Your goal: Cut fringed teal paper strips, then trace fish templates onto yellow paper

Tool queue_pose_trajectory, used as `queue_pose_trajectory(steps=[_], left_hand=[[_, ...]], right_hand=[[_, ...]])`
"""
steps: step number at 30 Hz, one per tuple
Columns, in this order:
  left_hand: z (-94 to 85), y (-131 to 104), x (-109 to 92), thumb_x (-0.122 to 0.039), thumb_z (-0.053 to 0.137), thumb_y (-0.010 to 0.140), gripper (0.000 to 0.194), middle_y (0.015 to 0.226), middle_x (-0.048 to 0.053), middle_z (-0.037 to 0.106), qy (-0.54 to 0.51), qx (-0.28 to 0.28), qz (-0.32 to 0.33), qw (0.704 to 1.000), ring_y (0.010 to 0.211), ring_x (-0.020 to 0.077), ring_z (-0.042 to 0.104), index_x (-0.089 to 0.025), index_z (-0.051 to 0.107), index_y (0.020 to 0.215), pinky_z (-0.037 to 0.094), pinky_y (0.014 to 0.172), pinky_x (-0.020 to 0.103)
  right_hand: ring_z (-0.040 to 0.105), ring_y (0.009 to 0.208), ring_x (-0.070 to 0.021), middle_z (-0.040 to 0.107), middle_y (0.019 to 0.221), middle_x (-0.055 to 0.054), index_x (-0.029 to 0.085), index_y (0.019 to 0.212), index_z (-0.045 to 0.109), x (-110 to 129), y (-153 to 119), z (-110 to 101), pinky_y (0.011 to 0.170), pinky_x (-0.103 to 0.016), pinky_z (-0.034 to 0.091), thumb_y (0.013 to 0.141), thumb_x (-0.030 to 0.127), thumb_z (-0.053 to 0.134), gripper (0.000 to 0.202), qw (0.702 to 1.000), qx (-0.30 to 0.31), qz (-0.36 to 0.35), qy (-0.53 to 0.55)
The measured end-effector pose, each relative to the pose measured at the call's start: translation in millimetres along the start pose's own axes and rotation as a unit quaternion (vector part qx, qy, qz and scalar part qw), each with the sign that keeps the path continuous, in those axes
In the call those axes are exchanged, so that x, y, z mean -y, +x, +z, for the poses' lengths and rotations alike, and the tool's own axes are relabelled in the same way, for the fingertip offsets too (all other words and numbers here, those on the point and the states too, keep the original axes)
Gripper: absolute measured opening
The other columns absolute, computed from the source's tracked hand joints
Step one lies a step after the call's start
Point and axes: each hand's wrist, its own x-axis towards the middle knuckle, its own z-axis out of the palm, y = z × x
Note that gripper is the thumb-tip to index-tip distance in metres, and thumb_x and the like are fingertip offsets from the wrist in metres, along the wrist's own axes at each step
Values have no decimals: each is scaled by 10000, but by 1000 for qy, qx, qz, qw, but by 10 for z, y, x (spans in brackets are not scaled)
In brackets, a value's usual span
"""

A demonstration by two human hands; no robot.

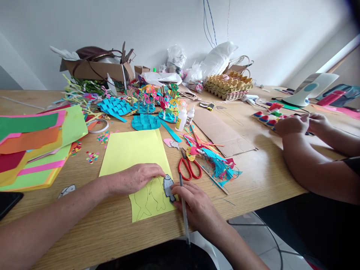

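Observation:
A sheet of yellow paper (132, 150) lies at the table's front edge, with pencil-like fish outlines (142, 198) drawn on its near part. On its right edge rests a small grey fish cutout (168, 186). My left hand (140, 177) lies over the sheet, fingers stretched, a fingertip touching the cutout's upper end. My right hand (194, 202) is at the cutout's lower right, its fingertips against it. A grey pen or pencil (184, 213) is tucked between the right fingers, its length pointing back toward me. Just beyond are red-handled scissors (189, 168).
Coloured paper sheets (33, 142) are stacked at left, near a phone (9, 202). Glue bottles (182, 118), blue woven paper pieces (145, 122), paper scraps (219, 165) and cardboard (222, 131) lie ahead. At right, another person's hands (298, 123) work by an egg tray (266, 119).

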Motion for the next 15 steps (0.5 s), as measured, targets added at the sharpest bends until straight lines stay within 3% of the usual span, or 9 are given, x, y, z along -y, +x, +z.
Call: queue_pose_trajectory(steps=[5, 15], left_hand=[[11, 12, 17, -32, 330, 855, 355, 1080, 70, 594, 19, 14, 34, 999, 1017, 142, 529, -160, 574, 1079, 386, 906, 244], [-75, 15, -9, -46, 342, 851, 316, 1059, 71, 610, -17, 9, 10, 1000, 979, 141, 553, -151, 562, 1053, 416, 866, 243]], right_hand=[[556, 857, -191, 602, 810, -37, 179, 895, 554, 2, 0, -19, 777, -297, 439, 748, 69, 593, 187, 1000, 1, -1, 6], [558, 847, -181, 614, 847, -38, 187, 905, 559, -32, -12, 15, 762, -289, 439, 747, 88, 604, 193, 1000, -8, 2, 11]])
